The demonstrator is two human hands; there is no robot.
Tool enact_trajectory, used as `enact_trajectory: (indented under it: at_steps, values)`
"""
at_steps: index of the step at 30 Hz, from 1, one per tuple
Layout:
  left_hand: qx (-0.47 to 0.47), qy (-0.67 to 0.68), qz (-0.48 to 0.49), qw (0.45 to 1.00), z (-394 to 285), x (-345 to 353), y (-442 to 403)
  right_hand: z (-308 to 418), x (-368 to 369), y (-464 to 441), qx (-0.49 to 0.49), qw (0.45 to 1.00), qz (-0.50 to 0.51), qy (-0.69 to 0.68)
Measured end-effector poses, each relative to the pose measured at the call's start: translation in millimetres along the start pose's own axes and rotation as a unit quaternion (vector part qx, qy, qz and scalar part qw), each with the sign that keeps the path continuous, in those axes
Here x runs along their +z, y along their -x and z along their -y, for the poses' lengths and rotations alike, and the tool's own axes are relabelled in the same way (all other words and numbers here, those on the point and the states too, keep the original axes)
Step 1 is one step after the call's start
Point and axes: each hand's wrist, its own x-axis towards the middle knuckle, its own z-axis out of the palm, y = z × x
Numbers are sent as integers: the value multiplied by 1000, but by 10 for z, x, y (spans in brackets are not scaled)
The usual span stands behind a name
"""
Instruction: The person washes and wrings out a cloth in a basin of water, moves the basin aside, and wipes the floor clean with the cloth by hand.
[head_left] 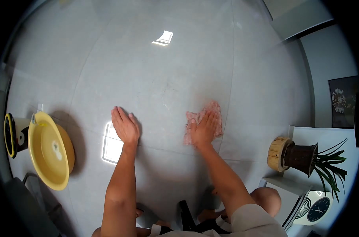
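Note:
My left hand (125,125) lies on the grey tiled floor (163,83) with its palm down, fingers stretched out and nothing in it. To the right, my right hand (204,128) rests flat on a pink cloth (214,114), its fingers spread over the fabric. The cloth is spread on the floor and slightly rumpled, its edges showing around the hand. A bright reflection (111,146) shows on the floor beside my left wrist.
A yellow basin (49,150) stands at the left, next to a yellow-rimmed container (11,136). On the right are a potted plant (302,158) on a wooden stump (278,154), a clock (318,209) and a flower picture (343,102).

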Motion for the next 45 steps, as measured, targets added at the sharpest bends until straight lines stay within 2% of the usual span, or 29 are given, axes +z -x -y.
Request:
enact_trajectory:
  at_steps: [2,5,9,12,15,19,22,25,27,30,33,36,40,43,45]
  values:
    - [-12,-45,-4,999,-51,62,-67,46,39,-150,35,999,10,2]
    - [-24,-71,13,997,-52,76,-59,486,29,-601,11,999,20,-38]
    - [-10,-78,8,997,-38,99,-87,1250,209,-1208,-116,985,28,-122]
    - [-2,-74,15,997,9,83,-95,1511,253,-1331,-187,979,2,-84]
    - [-15,-60,29,998,-19,48,-89,1122,-26,-1090,-148,967,86,-192]
    - [-14,-67,26,997,-33,62,-91,25,112,-675,0,998,-15,-54]
    - [-12,-81,21,996,-49,70,-102,-175,52,-843,83,996,7,4]
    - [-6,-86,14,996,-53,125,-101,215,120,-1225,22,999,25,-7]
    - [-4,-90,11,996,-30,128,-96,719,112,-1477,-31,993,54,-103]
    - [-7,-88,16,996,-27,115,-100,1352,304,-1638,-154,983,30,-97]
    - [-13,-85,22,996,3,112,-105,1484,199,-1553,-240,966,35,-90]
    - [-23,-75,29,996,-11,104,-97,1011,-97,-1335,-207,960,119,-149]
    - [-38,-75,43,996,-49,66,-118,-57,289,-1021,-72,995,-67,-34]
    - [-41,-75,47,995,-88,58,-118,-194,253,-1260,4,997,-72,-12]
    - [-35,-82,45,995,-75,82,-127,-3,296,-1582,2,998,-52,-31]
